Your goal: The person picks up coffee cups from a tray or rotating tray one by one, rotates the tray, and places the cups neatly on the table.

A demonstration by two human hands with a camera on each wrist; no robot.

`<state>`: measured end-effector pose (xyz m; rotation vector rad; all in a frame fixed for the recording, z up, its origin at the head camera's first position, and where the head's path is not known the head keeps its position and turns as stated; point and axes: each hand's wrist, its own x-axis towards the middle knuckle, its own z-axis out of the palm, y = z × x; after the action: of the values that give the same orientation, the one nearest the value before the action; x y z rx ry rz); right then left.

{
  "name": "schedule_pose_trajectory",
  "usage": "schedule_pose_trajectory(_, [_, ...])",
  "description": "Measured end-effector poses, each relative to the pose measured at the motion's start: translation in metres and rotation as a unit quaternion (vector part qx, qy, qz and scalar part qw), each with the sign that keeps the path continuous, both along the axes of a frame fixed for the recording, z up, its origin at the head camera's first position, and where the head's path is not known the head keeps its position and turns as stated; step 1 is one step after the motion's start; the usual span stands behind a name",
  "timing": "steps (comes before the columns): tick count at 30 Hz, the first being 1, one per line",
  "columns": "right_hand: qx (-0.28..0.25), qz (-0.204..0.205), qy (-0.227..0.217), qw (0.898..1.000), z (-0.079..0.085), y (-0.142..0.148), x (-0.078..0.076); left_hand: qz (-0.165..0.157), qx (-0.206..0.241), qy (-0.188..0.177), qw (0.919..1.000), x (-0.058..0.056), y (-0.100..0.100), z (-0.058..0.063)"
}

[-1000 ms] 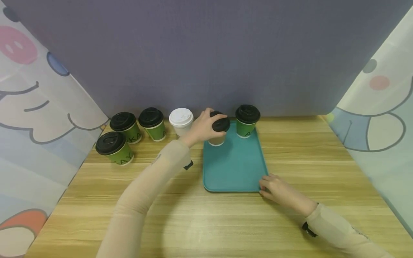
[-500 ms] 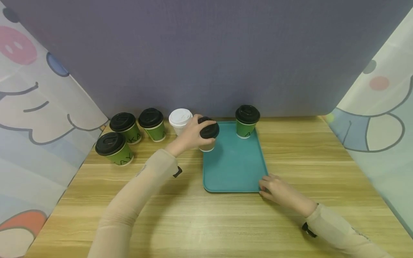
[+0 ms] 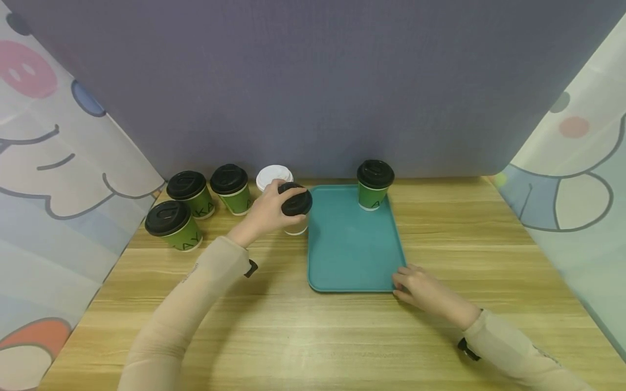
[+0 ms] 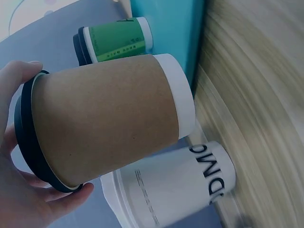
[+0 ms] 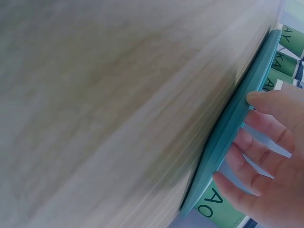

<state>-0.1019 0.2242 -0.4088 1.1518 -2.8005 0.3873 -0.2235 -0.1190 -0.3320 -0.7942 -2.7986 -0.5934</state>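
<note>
My left hand [image 3: 266, 212] grips a brown-sleeved paper cup [image 4: 109, 118] by its black lid [image 3: 296, 200], fingers and thumb spread round the rim. The cup is just left of the teal tray [image 3: 352, 244], beside a white-lidded paper cup [image 4: 171, 190] that my hand partly hides in the head view. On the tray's far right corner stands a green paper cup [image 3: 373, 195] with a black lid. My right hand [image 3: 420, 290] rests at the tray's near right corner. In the right wrist view its fingertips [image 5: 228, 183] touch the teal rim, with the fingers extended.
Several green cups with black lids, including a near one [image 3: 181, 233], stand at the left of the wooden table [image 3: 313, 342]. A grey wall panel [image 3: 313, 81] closes off the back. Cartoon-printed sheets [image 3: 63, 179] flank both sides.
My left hand has carried the brown cup leftward and slightly nearer, from above the tray's far left part to beside the white cup. The right hand and tray have stayed put.
</note>
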Motion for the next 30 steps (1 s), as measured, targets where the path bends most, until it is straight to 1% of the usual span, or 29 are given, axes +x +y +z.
schedule_pose_trajectory(2, [0.002, -0.002, -0.004, 1.000, 0.000, 0.000, 0.000, 0.006, 0.003, -0.002, 1.0000, 0.002, -0.006, -0.001])
schedule_pose_trajectory(8, [0.004, -0.008, -0.010, 1.000, 0.001, 0.000, 0.001, 0.014, 0.006, 0.020, 0.9997, 0.004, -0.023, -0.005])
schedule_pose_trajectory(10, [0.005, -0.009, -0.010, 1.000, 0.001, 0.000, 0.000, 0.019, 0.008, 0.020, 0.9996, 0.006, -0.029, -0.006])
schedule_pose_trajectory(17, [0.006, -0.010, -0.011, 1.000, 0.000, 0.000, 0.000, 0.039, 0.019, 0.004, 0.9991, 0.010, -0.049, -0.007])
schedule_pose_trajectory(25, [0.005, -0.011, -0.014, 1.000, 0.002, 0.000, 0.001, 0.061, 0.027, -0.016, 0.9976, 0.014, -0.067, -0.005])
schedule_pose_trajectory(30, [0.005, -0.012, -0.016, 1.000, 0.002, 0.000, 0.000, 0.074, 0.030, -0.015, 0.9967, 0.016, -0.078, -0.007])
